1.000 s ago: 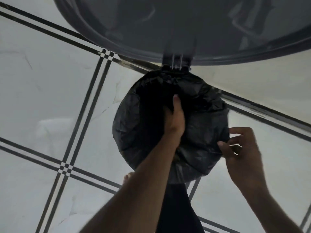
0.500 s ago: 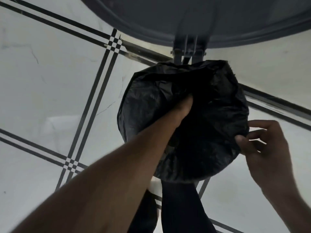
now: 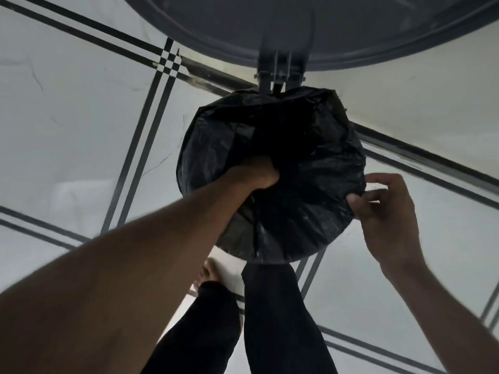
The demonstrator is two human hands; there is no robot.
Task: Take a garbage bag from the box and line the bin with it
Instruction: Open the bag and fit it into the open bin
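Note:
A black garbage bag (image 3: 318,168) covers the round mouth of the bin below me, its film wrinkled and folded over the rim. My left hand (image 3: 259,174) reaches down into the bag's hollow; its fingers are hidden inside the dark plastic. My right hand (image 3: 378,203) pinches the bag's edge at the bin's right rim between thumb and fingers. The bin's grey lid (image 3: 310,25) stands raised at the top, joined by its hinge (image 3: 279,74). The bin's body is hidden under the bag. No box is in view.
White floor tiles with black double lines (image 3: 140,136) surround the bin. My legs in black trousers (image 3: 275,319) and a bare foot (image 3: 209,271) stand right in front of the bin.
My left hand has pushed deeper into the bag, from resting on top to fingers buried inside. My right hand stays pinching the right edge. The view has moved closer.

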